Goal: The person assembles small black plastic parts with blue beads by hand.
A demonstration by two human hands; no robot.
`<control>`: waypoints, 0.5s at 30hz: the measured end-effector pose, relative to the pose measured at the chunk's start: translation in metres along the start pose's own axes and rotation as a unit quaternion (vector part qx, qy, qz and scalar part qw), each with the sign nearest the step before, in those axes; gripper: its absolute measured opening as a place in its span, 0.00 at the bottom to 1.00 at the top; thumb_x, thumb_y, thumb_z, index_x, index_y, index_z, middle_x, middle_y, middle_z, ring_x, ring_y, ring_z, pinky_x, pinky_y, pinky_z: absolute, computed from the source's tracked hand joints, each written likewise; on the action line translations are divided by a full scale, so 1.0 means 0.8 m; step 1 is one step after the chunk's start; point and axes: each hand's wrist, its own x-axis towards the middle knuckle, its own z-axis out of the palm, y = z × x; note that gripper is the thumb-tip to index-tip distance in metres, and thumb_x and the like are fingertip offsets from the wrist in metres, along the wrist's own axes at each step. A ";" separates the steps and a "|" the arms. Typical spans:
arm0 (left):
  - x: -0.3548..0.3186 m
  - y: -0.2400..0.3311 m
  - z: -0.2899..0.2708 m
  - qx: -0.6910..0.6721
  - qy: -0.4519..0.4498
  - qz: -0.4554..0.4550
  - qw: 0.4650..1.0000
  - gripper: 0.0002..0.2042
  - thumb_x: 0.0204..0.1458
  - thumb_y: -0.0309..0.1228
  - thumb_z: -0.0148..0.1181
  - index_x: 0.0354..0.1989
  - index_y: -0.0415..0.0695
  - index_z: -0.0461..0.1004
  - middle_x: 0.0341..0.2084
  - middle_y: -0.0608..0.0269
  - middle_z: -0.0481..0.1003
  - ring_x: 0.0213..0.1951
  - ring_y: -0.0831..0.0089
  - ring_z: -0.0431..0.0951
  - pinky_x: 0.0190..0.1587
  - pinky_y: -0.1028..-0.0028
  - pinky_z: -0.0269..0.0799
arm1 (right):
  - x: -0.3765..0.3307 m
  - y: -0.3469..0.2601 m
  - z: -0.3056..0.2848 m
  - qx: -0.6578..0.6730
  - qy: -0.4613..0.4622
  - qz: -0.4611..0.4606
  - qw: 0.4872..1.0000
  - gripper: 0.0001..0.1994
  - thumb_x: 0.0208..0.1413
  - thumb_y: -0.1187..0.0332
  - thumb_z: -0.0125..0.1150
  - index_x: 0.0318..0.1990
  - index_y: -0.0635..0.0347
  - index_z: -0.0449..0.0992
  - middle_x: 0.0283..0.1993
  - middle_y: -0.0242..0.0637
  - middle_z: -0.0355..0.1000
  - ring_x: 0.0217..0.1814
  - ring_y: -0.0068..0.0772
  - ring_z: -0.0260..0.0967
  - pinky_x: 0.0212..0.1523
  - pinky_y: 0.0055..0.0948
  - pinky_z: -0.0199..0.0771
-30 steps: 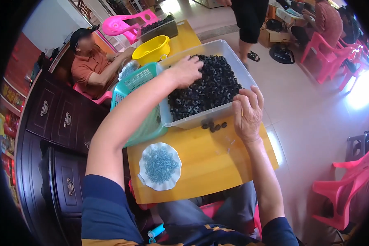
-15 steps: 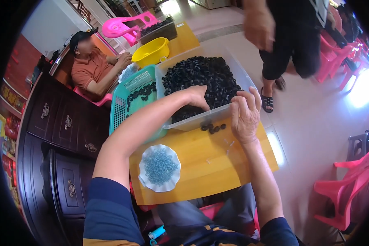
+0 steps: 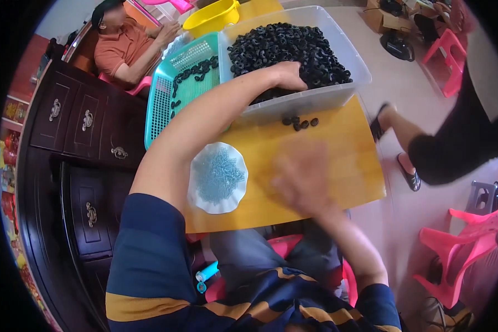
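A large clear plastic bin (image 3: 310,103) full of small black ring-like pieces (image 3: 279,48) stands on the wooden table. My left hand (image 3: 289,75) reaches over its near side into the pile; the fingertips are hidden. Smeared by motion, my right hand (image 3: 303,172) hovers over the tabletop, and its fingers cannot be made out. Between it and the bin lie several loose black pieces (image 3: 304,125). A white scalloped dish (image 3: 239,198) beside my left forearm holds many small clear-bluish pieces (image 3: 218,172).
Left of the bin is a green basket (image 3: 189,93) with some black pieces inside. Behind it sits a yellow tub (image 3: 207,17), near a seated person (image 3: 119,52). Dark wooden drawers (image 3: 77,130) line the left. A walking person's leg (image 3: 420,149) and pink chairs (image 3: 448,246) are at right.
My right hand has left the bin's near right corner and moved back over the table. My left hand stays in the black pieces. The passerby has moved closer along the right.
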 end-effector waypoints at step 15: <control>-0.035 0.013 -0.003 -0.005 0.149 0.054 0.987 0.18 0.48 0.43 0.60 0.41 0.43 0.81 0.39 0.43 0.79 0.46 0.47 0.79 0.51 0.58 0.75 | -0.041 -0.015 0.045 -0.023 -0.186 0.043 0.981 0.10 0.49 0.68 0.57 0.39 0.57 0.73 0.46 0.41 0.69 0.53 0.45 0.67 0.55 0.44 0.67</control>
